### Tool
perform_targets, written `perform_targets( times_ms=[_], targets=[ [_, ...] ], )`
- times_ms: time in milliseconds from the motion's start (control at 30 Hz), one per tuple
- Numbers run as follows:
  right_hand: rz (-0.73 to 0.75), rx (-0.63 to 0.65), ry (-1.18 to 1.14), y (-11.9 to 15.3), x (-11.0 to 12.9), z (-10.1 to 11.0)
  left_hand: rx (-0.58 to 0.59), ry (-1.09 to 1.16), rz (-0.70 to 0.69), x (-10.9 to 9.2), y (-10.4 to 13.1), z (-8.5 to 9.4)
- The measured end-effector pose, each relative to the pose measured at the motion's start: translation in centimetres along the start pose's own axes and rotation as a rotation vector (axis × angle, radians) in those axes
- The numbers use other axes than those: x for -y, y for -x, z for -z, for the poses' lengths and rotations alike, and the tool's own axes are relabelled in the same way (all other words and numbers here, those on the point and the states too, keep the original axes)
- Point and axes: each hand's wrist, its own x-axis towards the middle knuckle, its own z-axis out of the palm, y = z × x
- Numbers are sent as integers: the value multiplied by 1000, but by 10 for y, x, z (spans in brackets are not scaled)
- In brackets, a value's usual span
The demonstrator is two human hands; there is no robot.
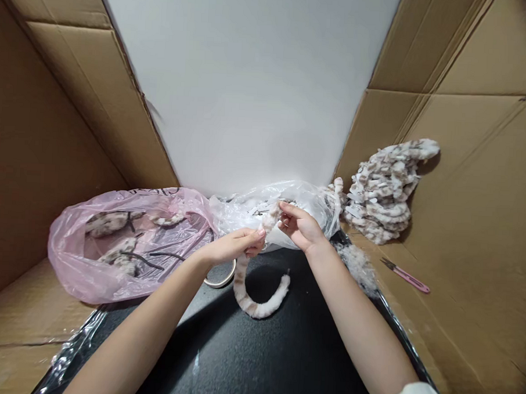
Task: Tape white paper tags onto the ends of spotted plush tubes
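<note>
Fingers of the left hand pinch a furry strip partway along, seemingly to steady it, while the right hand pinches its far end; its near part curls over the table. At left, a pink bag gapes around furry pieces and dark rods.

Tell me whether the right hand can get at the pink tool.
Probably yes: the pink tool lies uncovered on the cardboard, though the right hand is busy at the furry strip.
</note>
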Motion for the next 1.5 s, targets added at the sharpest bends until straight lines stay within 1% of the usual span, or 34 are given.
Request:
perform_targets(
  times_ms=[67, 200, 267, 300, 367, 433, 467, 600, 733, 833, 900, 967, 1067, 1133, 1200, 1267, 1367, 1500],
  targets=[
    [-27, 7, 4, 0, -1, -1, 59, -113, 21, -5, 5, 6],
    [-49, 21, 27, 0, -2, -2, 158, -437, 109, -13, 14, 16],
    [-43, 22, 38, 1, -2, -2, 170, -468, 135, -14, 16, 18],
    [-39, 21, 40, 1, -3, -2, 144, -447, 127, -15, 16, 18],
    [-16, 22, 55, 3, -5, -4, 33, -341, 71, -14, 15, 16],
    [21, 39, 106, 5, -9, -6, -86, -173, 10, -12, 13, 11],
    [43, 53, 145, 6, -11, -7, -121, -81, -8, -10, 11, 8],
    [104, 130, 274, 8, -17, -9, -197, 249, -27, -6, 5, -5],
    [141, 195, 301, 10, -18, -11, -304, 519, -61, -7, 1, -8],
    [104, 285, 365, 16, -26, -17, -402, 558, -147, -9, 0, -5],
    [76, 370, 398, 20, -36, -24, -472, 554, -217, -10, 0, -5],
    [56, 435, 398, 23, -48, -30, -515, 553, -275, -11, 0, -7],
    [5, 457, 416, 24, -61, -34, -515, 576, -340, -15, 2, -11],
    [-16, 453, 442, 23, -65, -34, -504, 617, -382, -21, 4, -11],
    [-18, 468, 454, 23, -65, -34, -508, 680, -402, -27, 8, -8],
    [-34, 519, 454, 25, -64, -34, -545, 756, -403, -33, 13, -2],
    [-103, 625, 489, 29, -60, -33, -643, 850, -405, -42, 21, 12],
    [-221, 705, 515, 30, -54, -30, -751, 912, -415, -49, 33, 32]
  ],
)
